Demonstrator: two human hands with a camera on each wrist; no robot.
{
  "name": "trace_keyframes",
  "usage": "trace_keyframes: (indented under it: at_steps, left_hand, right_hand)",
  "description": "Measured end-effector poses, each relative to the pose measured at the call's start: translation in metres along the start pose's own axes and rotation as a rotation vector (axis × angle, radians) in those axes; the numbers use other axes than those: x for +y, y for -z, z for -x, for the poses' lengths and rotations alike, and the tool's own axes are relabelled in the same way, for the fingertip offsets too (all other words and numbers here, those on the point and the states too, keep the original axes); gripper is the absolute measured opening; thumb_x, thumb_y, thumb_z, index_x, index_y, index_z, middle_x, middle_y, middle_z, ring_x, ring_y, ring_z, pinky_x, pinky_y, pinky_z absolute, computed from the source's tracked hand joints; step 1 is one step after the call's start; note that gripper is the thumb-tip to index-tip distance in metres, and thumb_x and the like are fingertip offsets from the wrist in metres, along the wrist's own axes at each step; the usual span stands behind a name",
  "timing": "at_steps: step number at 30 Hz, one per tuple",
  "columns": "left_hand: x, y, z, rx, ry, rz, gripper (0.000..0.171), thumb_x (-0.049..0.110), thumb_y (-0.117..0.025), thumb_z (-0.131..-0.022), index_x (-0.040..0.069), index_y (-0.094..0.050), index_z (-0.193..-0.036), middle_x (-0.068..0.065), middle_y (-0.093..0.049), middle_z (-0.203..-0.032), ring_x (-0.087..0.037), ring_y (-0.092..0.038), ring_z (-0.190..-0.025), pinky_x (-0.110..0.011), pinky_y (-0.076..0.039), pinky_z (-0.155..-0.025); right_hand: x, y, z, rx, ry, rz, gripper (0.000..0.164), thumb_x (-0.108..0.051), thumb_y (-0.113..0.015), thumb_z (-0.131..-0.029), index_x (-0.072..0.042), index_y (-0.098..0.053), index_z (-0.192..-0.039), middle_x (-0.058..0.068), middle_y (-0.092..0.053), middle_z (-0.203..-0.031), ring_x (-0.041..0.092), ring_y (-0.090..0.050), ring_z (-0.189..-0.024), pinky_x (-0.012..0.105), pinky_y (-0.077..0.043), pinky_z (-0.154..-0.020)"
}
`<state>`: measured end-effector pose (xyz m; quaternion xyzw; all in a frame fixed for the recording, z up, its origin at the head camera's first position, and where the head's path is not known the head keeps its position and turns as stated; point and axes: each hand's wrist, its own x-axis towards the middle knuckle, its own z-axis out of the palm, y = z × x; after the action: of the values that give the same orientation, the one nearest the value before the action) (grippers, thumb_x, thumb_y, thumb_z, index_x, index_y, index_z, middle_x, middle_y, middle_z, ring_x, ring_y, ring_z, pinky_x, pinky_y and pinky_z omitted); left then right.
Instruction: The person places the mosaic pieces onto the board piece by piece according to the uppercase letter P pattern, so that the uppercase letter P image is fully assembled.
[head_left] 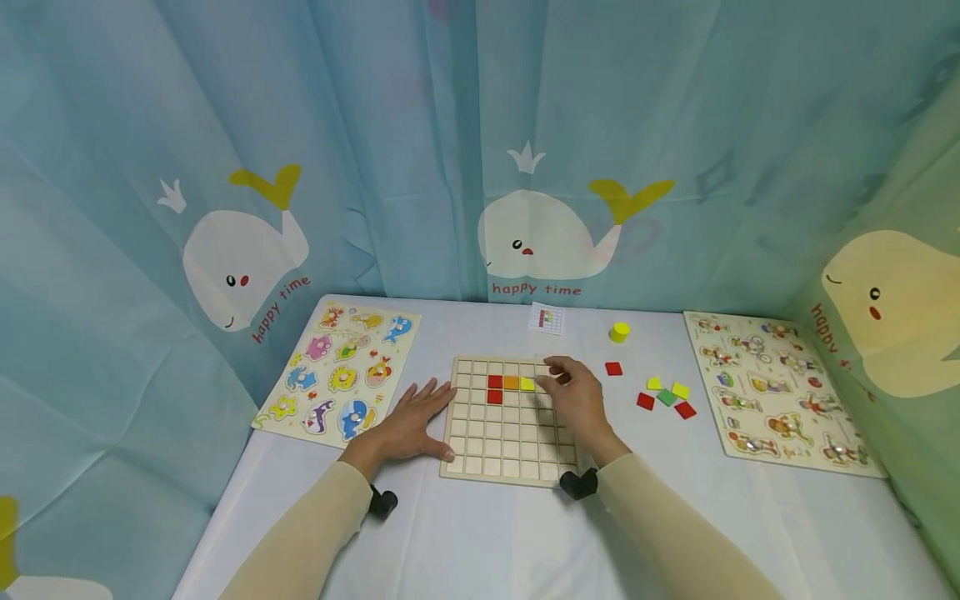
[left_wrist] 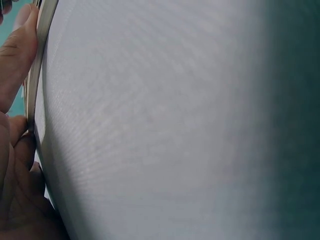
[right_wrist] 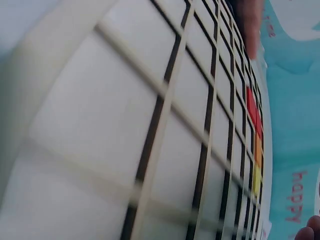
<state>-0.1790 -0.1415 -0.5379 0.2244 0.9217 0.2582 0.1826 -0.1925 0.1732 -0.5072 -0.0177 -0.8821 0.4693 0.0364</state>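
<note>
A wooden grid board (head_left: 510, 481) lies on the white table, with two red square tiles (head_left: 495, 397), an orange tile (head_left: 511, 382) and a yellow tile (head_left: 527, 384) set in its upper squares. My left hand (head_left: 406, 427) rests at the board's left edge, fingers spread and thumb touching the lower corner. Over the board's upper right squares is my right hand (head_left: 581, 404), fingers bent and thumb tip beside the yellow tile; index finger and thumb stand apart with nothing visible between them. In the right wrist view the grid squares (right_wrist: 95, 95) fill most of the frame.
Loose red, yellow and green tiles (head_left: 667, 397) lie right of the board, with a single red tile (head_left: 613, 368) nearer. Behind are a yellow cylinder (head_left: 619, 332) and a pattern card (head_left: 547, 318). A sea-animal puzzle (head_left: 337, 367) lies left, a figure puzzle (head_left: 780, 392) right.
</note>
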Motion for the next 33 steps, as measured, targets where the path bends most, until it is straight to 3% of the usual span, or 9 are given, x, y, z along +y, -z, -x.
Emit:
trace_keyframes:
  at_steps: [13, 23, 28, 33]
  left_hand:
    - [-0.001, -0.001, 0.000, 0.002, 0.001, 0.007, 0.115, 0.054, -0.088, -0.079, 0.019, -0.025, -0.170, 0.003, -0.018, -0.178, -0.022, -0.003, -0.166, -0.044, 0.004, -0.136]
    - [0.000, 0.000, 0.001, -0.008, 0.011, 0.008, 0.116, 0.056, -0.087, -0.080, 0.021, -0.023, -0.170, 0.004, -0.016, -0.178, -0.021, -0.002, -0.166, -0.044, 0.004, -0.136]
    - [0.000, 0.000, 0.001, -0.006, 0.013, -0.002, 0.116, 0.056, -0.087, -0.080, 0.022, -0.023, -0.170, 0.005, -0.016, -0.178, -0.019, -0.002, -0.166, -0.043, 0.004, -0.136]
    - [-0.001, -0.001, 0.001, -0.004, 0.018, 0.000, 0.115, 0.057, -0.087, -0.080, 0.023, -0.024, -0.170, 0.005, -0.016, -0.178, -0.019, -0.002, -0.166, -0.043, 0.004, -0.136]
  right_hand:
    - [0.038, 0.061, 0.005, 0.115, -0.141, 0.060, 0.043, -0.019, -0.069, -0.102, -0.003, -0.063, -0.141, 0.020, -0.062, -0.137, 0.035, -0.056, -0.119, 0.042, -0.050, -0.095]
    - [0.070, 0.113, 0.017, 0.209, -0.245, 0.143, 0.048, -0.020, -0.066, -0.103, -0.001, -0.058, -0.146, 0.025, -0.058, -0.142, 0.040, -0.054, -0.126, 0.047, -0.050, -0.096]
    - [0.085, 0.127, 0.024, 0.224, -0.299, 0.152, 0.051, -0.018, -0.064, -0.105, 0.001, -0.053, -0.150, 0.028, -0.054, -0.150, 0.045, -0.049, -0.136, 0.059, -0.050, -0.107]
    - [0.092, 0.129, 0.025, 0.203, -0.376, 0.142, 0.055, -0.016, -0.063, -0.106, 0.001, -0.046, -0.156, 0.028, -0.048, -0.156, 0.047, -0.045, -0.142, 0.062, -0.046, -0.115]
